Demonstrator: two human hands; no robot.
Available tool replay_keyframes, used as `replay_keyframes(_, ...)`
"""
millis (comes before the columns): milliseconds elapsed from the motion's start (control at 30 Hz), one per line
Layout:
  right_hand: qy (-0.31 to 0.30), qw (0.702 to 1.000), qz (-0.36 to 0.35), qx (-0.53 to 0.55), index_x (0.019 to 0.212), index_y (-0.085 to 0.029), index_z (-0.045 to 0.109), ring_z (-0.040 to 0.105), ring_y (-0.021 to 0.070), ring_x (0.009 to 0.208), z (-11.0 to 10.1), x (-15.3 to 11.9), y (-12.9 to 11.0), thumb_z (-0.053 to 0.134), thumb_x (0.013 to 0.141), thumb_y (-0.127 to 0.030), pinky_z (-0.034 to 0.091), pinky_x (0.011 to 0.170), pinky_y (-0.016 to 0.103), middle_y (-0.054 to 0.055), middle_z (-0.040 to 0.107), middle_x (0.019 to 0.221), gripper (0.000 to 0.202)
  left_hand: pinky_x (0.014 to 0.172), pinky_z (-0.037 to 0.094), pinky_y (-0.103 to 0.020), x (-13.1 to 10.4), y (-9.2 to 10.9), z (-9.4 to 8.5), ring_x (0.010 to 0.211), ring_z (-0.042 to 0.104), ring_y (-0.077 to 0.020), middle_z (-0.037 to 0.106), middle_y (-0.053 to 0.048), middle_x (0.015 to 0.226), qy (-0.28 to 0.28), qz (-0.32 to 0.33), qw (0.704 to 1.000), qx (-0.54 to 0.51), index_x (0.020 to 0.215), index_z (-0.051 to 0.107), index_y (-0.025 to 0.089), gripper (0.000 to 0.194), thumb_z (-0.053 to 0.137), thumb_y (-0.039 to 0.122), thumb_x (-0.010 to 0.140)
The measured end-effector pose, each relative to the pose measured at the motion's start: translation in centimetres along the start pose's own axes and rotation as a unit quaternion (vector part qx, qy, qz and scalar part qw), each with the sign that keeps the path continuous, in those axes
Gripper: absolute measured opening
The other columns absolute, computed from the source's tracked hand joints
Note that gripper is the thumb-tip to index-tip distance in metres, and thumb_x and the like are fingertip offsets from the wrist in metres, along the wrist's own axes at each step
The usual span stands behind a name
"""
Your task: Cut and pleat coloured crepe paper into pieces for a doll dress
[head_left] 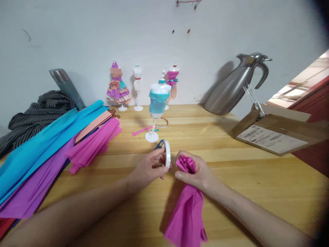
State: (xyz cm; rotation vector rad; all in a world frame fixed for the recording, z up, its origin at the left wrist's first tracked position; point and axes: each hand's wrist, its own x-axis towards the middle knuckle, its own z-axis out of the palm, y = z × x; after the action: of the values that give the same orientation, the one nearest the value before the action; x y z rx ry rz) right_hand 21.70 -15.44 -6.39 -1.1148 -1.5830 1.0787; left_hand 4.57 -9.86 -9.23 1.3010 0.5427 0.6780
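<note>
My left hand (155, 163) is closed around a roll of white tape (167, 154), held on edge with its ring facing sideways. In my right hand (199, 171) a sheet of magenta crepe paper (186, 212) is bunched together at the top, and its loose part fans out below over the table. Just beyond my hands stands a white mini mannequin (160, 88) with turquoise paper (158, 102) wrapped round its torso. A thin magenta strip (142, 131) lies beside its base. Something blue (159, 144), partly hidden, is behind my left fingers.
Stacked crepe paper (51, 147) in several colours and a striped cloth (46, 109) lie at the left, near a leaning bottle (67, 87). More mannequins (118, 84) stand by the wall. At the right are a steel jug (231, 85) and an open cardboard box (277, 132).
</note>
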Motion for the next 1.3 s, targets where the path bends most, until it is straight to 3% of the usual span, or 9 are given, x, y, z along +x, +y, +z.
replay_keyframes(133, 0.078, 0.976, -0.095, -0.179, 0.080, -0.020, 0.054, 0.057, 0.0147, 0.066, -0.3, -0.5, -0.2, 0.067, 0.075, -0.022, 0.044, 0.062, 0.025, -0.001, 0.061, 0.073, 0.014, 0.048, 0.043, -0.018, 0.0, 0.1, -0.1, 0.061, 0.053, -0.0085, 0.066, -0.008, 0.093, 0.011, -0.002, 1.000, 0.018, 0.114, 0.066, 0.013, 0.046, 0.069, 0.031, 0.072)
replay_keyframes(233, 0.107, 0.954, -0.130, -0.249, 0.082, -0.022, 0.053, 0.056, 0.0130, 0.061, -0.4, -0.7, 0.0, 0.065, 0.077, -0.018, 0.043, 0.058, 0.023, -0.002, 0.061, 0.071, 0.014, 0.045, 0.042, -0.017, 0.0, 0.0, 0.0, 0.055, 0.049, -0.0060, 0.069, -0.008, 0.094, 0.012, -0.004, 0.999, 0.038, 0.101, 0.072, 0.014, 0.035, 0.068, 0.034, 0.073)
replay_keyframes(433, 0.107, 0.947, -0.162, -0.255, 0.081, -0.021, 0.053, 0.056, 0.0118, 0.059, -0.5, -0.6, 0.0, 0.061, 0.082, -0.016, 0.043, 0.056, 0.021, -0.002, 0.061, 0.070, 0.009, 0.045, 0.044, -0.018, 0.0, -0.2, 0.4, 0.052, 0.050, -0.0058, 0.068, -0.004, 0.078, 0.019, -0.005, 0.999, 0.031, 0.096, 0.074, 0.014, 0.032, 0.071, 0.033, 0.070)
replay_keyframes(700, 0.101, 0.947, -0.173, -0.252, 0.077, -0.020, 0.056, 0.051, 0.0098, 0.053, -0.8, -0.7, -0.1, 0.055, 0.086, -0.013, 0.038, 0.052, 0.021, -0.003, 0.058, 0.063, 0.011, 0.059, 0.050, -0.024, -0.3, 0.2, -0.2, 0.055, 0.059, -0.0088, 0.066, -0.002, 0.069, 0.014, -0.007, 0.999, 0.036, 0.097, 0.073, 0.013, 0.035, 0.071, 0.036, 0.071)
replay_keyframes(833, 0.116, 0.968, -0.118, -0.191, 0.075, -0.019, 0.058, 0.050, 0.0113, 0.056, -0.9, -0.7, -0.1, 0.057, 0.085, -0.019, 0.037, 0.053, 0.023, -0.002, 0.057, 0.063, 0.010, 0.059, 0.049, -0.023, -0.1, -0.1, -0.3, 0.056, 0.059, -0.0088, 0.067, -0.003, 0.073, -0.002, -0.021, 0.999, 0.037, 0.096, 0.072, 0.014, 0.035, 0.072, 0.038, 0.071)
replay_keyframes(933, 0.165, 0.981, -0.041, -0.093, 0.069, -0.019, 0.056, 0.044, 0.0112, 0.054, -1.0, -0.4, -0.1, 0.061, 0.082, -0.027, 0.034, 0.051, 0.024, -0.003, 0.049, 0.058, 0.016, 0.057, 0.049, -0.022, 0.1, -0.2, -0.2, 0.056, 0.058, -0.0086, 0.067, -0.004, 0.072, -0.015, -0.030, 0.999, 0.035, 0.089, 0.073, 0.013, 0.032, 0.073, 0.039, 0.071)
replay_keyframes(1100, 0.195, 0.971, 0.086, 0.106, 0.067, -0.019, 0.049, 0.025, 0.0070, 0.044, -1.4, 0.3, 0.0, 0.068, 0.076, -0.041, 0.018, 0.044, 0.023, -0.008, 0.032, 0.049, 0.031, 0.060, 0.051, -0.024, 0.0, 0.4, -0.4, 0.067, 0.060, -0.0122, 0.068, -0.007, 0.079, -0.011, -0.018, 1.000, -0.016, 0.095, 0.073, 0.013, 0.038, 0.075, 0.041, 0.070)
replay_keyframes(1300, 0.172, 0.965, 0.076, 0.183, 0.067, -0.018, 0.049, 0.025, 0.0065, 0.043, -1.5, 0.3, 0.7, 0.071, 0.076, -0.039, 0.016, 0.044, 0.024, -0.008, 0.033, 0.047, 0.031, 0.062, 0.053, -0.026, -0.2, 0.3, -0.5, 0.075, 0.063, -0.0158, 0.069, -0.008, 0.082, 0.005, -0.012, 0.999, -0.042, 0.098, 0.073, 0.013, 0.041, 0.078, 0.038, 0.067)
